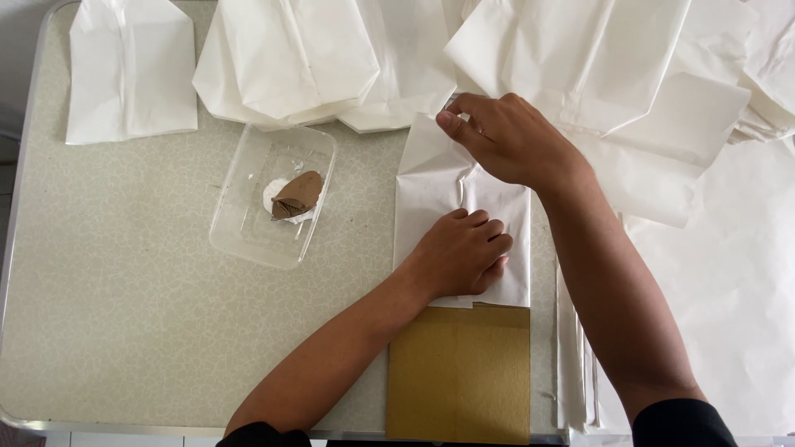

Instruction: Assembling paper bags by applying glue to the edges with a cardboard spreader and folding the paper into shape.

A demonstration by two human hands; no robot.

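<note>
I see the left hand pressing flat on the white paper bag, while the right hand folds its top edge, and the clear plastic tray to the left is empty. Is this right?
Not quite: the head view shows the clear plastic tray is not empty; it holds a brown scrap on a white blob. The left hand does press the white paper bag, and the right hand works its top edge.

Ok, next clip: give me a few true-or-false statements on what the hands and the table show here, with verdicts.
1. The left hand presses, knuckles down, on a folded white paper bag. True.
2. The right hand holds a pair of scissors. False: it pinches the top corner of that white bag and holds no tool.
3. A flat brown cardboard sheet sticks out from under the bag's near end. True.
4. The clear plastic tray is empty. False: it holds a scrap of brown card on a white smear.
5. Finished white paper bags lie along the far edge of the table. True.
</note>
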